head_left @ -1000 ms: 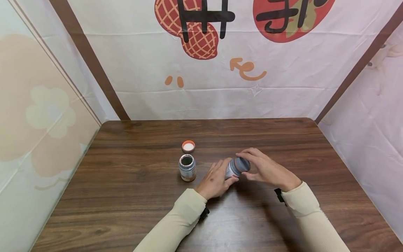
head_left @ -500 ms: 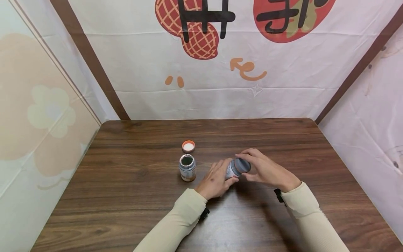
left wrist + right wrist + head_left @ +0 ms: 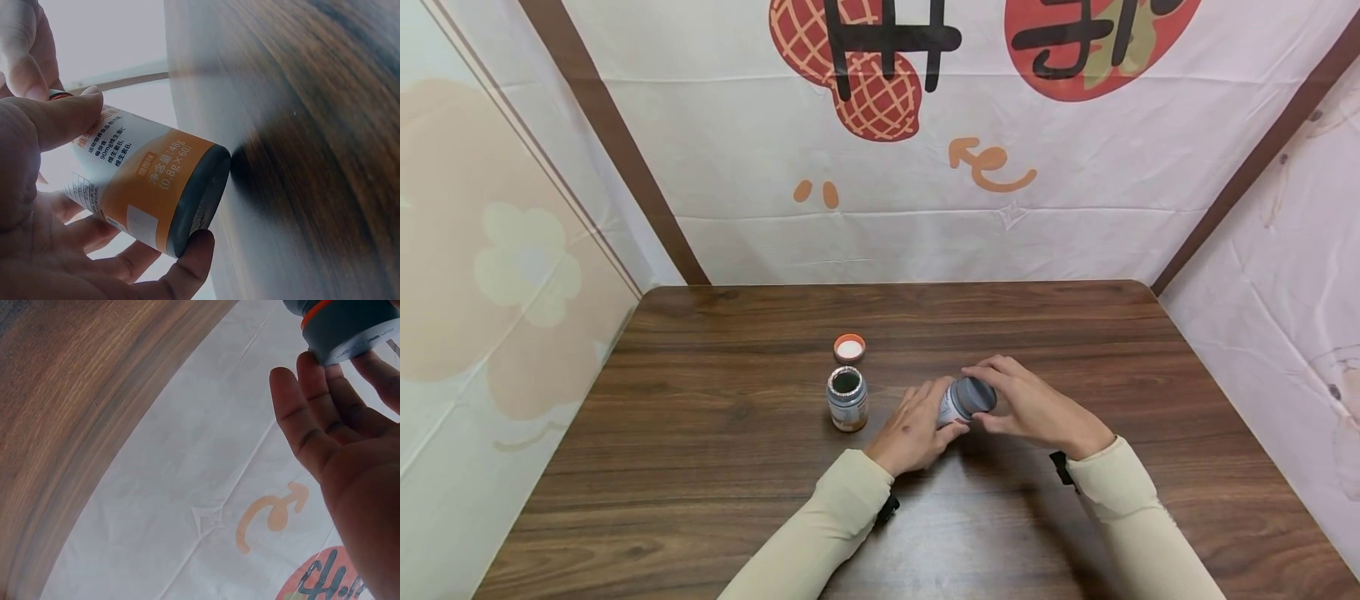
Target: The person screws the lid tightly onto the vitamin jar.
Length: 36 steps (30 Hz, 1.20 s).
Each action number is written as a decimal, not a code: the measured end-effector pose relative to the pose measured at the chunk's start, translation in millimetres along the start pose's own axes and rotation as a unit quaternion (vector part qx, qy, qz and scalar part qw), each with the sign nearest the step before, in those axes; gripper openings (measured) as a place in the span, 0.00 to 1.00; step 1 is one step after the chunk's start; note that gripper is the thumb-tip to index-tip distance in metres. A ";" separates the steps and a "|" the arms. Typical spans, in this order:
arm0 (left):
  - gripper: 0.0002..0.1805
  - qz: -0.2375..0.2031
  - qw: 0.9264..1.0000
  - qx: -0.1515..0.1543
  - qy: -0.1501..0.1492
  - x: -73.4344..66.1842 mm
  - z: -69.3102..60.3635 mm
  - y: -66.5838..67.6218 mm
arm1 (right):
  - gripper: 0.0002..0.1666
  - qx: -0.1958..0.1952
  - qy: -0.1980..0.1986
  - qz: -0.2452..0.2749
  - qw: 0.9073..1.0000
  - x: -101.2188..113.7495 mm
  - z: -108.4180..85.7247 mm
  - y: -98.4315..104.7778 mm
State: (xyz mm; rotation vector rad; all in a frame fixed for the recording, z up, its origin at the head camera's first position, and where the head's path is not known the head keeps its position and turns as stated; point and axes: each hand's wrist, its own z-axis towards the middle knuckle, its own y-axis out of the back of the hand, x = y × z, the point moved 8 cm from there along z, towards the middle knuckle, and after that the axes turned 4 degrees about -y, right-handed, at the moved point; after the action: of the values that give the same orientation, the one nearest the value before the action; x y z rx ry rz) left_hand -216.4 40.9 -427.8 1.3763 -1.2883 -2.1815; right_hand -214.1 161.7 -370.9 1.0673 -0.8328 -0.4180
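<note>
A supplement bottle point(image 3: 150, 172) with a white and orange label is tilted in my left hand point(image 3: 913, 429), its base low by the table. The thumb and fingers of that hand curl around its body. On the other end is a dark grey cap point(image 3: 353, 328) with an orange ring, which my right hand point(image 3: 1037, 404) pinches between thumb and fingers. The cap sits at the bottle's neck; whether it is threaded on cannot be told. To the left stands a second bottle point(image 3: 847, 408), upright and uncapped, with a silvery rim around its mouth.
Behind the uncapped bottle a loose cap point(image 3: 849, 348) lies with its white inside up and an orange rim. The dark wooden table point(image 3: 715, 467) ends at a printed white cloth wall point(image 3: 910, 246) at the back.
Both hands stay in nearly the same place. The right hand has shifted slightly at the cap, and the reddish edge seen between cap and bottle earlier no longer shows in the head view.
</note>
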 end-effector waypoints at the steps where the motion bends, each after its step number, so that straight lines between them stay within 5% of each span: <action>1: 0.33 0.001 1.000 0.000 -0.001 -0.3 -0.1 0.0 | 0.33 -0.001 -0.002 0.000 1.000 -0.2 0.0 -0.1; 21: 0.32 0.002 1.000 -0.007 0.000 -0.2 -1.9 -0.6 | 0.38 0.012 -0.110 0.012 0.994 -15.4 -2.2 -5.8; 27: 0.33 0.009 1.000 0.000 -0.004 -1.3 -2.0 -1.0 | 0.45 0.027 -0.077 0.005 0.997 -10.6 -4.0 -1.7; 32: 0.34 0.012 1.000 0.000 -0.007 -1.4 -1.9 -0.9 | 0.41 0.038 -0.023 0.001 0.999 -2.7 -4.2 -0.8; 36: 0.34 0.008 1.000 -0.005 -0.010 -1.7 -2.1 -0.4 | 0.37 0.045 -0.020 0.012 0.999 -1.8 -4.6 -3.2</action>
State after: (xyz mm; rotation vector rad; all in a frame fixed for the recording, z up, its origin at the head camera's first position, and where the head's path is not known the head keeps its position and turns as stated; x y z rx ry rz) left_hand -213.6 41.0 -427.4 1.3385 -1.2905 -2.1941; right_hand -211.5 164.2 -375.5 1.1347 -0.9061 -0.3847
